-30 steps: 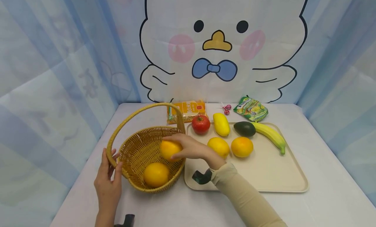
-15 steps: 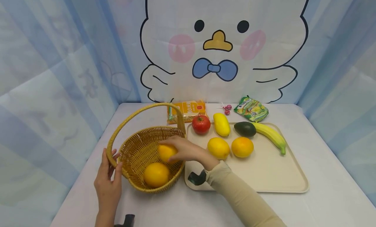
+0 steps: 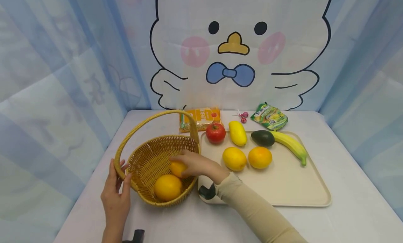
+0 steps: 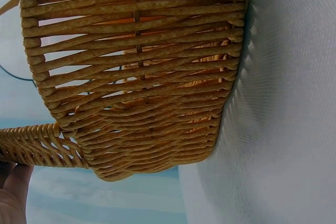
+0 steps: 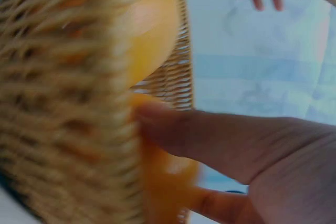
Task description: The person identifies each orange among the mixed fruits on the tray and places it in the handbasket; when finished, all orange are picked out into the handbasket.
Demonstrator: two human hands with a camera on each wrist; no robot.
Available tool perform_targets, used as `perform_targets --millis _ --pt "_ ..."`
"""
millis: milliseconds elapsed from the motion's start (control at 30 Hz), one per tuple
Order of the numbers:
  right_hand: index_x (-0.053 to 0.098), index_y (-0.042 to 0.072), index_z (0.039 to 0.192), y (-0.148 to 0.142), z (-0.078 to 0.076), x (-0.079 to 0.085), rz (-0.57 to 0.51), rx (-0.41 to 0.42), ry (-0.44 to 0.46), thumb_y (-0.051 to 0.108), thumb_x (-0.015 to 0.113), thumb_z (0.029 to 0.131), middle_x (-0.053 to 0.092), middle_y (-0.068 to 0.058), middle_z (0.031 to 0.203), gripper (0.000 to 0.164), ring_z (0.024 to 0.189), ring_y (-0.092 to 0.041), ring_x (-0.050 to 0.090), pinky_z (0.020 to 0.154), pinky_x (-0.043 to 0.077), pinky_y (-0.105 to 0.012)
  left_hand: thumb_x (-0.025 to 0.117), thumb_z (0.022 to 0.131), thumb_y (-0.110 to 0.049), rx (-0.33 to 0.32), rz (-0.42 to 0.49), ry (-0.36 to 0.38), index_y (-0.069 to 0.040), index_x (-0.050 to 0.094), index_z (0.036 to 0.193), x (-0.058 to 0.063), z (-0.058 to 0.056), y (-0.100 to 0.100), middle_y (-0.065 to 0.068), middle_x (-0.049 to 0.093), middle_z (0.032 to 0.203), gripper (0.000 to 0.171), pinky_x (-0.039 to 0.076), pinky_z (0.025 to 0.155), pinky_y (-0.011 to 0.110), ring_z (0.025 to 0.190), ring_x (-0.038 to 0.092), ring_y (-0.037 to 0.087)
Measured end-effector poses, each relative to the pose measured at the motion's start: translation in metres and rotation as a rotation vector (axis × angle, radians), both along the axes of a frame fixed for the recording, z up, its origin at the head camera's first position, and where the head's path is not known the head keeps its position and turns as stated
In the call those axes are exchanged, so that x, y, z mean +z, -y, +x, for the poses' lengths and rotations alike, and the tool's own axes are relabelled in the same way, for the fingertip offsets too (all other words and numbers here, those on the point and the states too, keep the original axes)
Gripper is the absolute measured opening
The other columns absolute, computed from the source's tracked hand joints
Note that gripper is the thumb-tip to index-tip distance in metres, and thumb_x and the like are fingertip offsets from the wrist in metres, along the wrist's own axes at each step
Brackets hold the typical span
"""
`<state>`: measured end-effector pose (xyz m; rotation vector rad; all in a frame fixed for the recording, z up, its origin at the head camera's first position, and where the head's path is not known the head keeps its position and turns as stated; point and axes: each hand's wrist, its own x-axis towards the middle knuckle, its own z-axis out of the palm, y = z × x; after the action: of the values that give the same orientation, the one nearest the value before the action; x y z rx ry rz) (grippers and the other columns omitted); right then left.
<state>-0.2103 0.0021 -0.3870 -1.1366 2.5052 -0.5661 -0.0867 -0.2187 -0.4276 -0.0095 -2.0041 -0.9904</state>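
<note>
In the head view a woven basket [image 3: 143, 166] with a tall hoop handle stands at the left of the table. My left hand [image 3: 116, 197] grips the foot of the handle, thumb on the near side and fingers behind it. Inside the basket my right hand [image 3: 199, 165] holds an orange [image 3: 177, 168], low beside a larger orange [image 3: 167, 187]. The right wrist view has my thumb [image 5: 205, 135] against the held orange [image 5: 168, 177], partly hidden by the blurred basket rim. Basket weave [image 4: 142, 77] fills much of the left wrist view.
Right of the basket, a beige tray [image 3: 296, 190] bears a red apple [image 3: 215, 133], mango [image 3: 237, 133], lemon [image 3: 234, 158], another orange [image 3: 260, 157], dark green avocado [image 3: 262, 138] and banana [image 3: 291, 146]. Behind are a grain packet [image 3: 201, 118], lollipops [image 3: 244, 117] and a green bag [image 3: 269, 116].
My right hand has moved a little left and lowered the orange deeper into the basket, close to the larger orange. The left hand has stayed on the handle.
</note>
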Motion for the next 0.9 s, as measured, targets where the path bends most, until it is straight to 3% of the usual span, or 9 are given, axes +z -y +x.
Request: perform_targets --millis 367,600,900 --pt "0.053 0.014 0.134 -0.001 0.000 0.002 0.051 -0.012 -0.034 0.010 0.066 0.086 0.052 -0.013 0.133 0.050 0.120 -0.023 0.050 0.104 0.047 -0.036 0.062 0.080 0.016 -0.003 -0.001 0.004 -0.007 0.033 0.146 0.001 0.000 0.000 0.026 0.059 0.123 0.075 0.039 0.092 0.000 0.113 0.048 -0.016" --pt "0.050 0.015 0.137 -0.002 0.000 0.005 0.013 -0.030 0.024 0.012 0.066 0.086 0.049 -0.011 0.139 0.054 0.128 -0.026 0.045 0.108 0.044 -0.039 0.062 0.080 0.015 0.000 -0.002 0.001 -0.007 0.034 0.146 0.000 0.000 0.000 0.026 0.059 0.123 0.075 0.039 0.092 -0.001 0.113 0.048 -0.017" --pt "0.050 0.017 0.137 -0.012 -0.002 0.014 -0.062 -0.040 0.016 0.018 0.067 0.087 0.048 -0.010 0.141 0.053 0.130 -0.025 0.044 0.110 0.042 -0.041 0.062 0.080 0.016 -0.007 -0.001 -0.001 -0.006 0.034 0.146 0.000 0.000 0.000 0.026 0.059 0.122 0.074 0.039 0.092 0.000 0.113 0.048 -0.016"
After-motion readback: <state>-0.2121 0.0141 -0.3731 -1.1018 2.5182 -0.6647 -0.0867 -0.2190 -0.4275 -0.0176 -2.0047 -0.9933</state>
